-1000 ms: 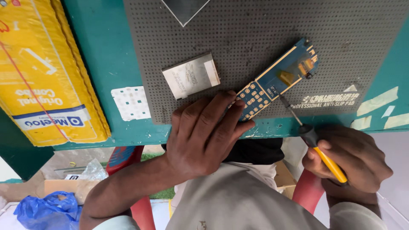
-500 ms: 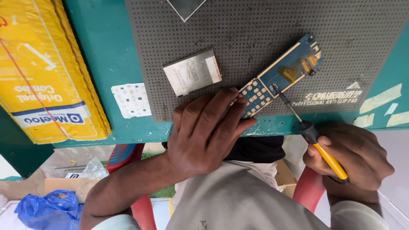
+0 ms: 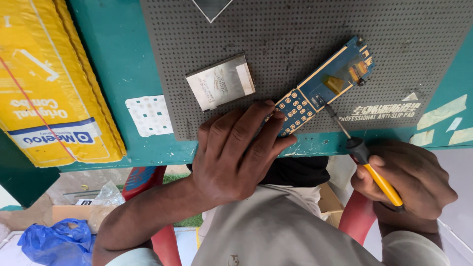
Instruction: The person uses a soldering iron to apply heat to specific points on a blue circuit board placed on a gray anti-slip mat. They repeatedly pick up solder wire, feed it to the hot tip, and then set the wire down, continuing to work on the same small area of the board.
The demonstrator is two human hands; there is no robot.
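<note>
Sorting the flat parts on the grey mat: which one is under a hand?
The blue circuit board; the left hand presses its keypad end. The silver rectangular plate lies untouched beside it.

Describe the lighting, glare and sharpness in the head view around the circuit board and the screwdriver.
Head view: soft, even daylight with only faint shadows under the left hand; the circuit board and the screwdriver in the right hand are sharp; a dull sheen, not blown out, on the silver metal plate; the floor clutter below the table edge is slightly soft.
</note>
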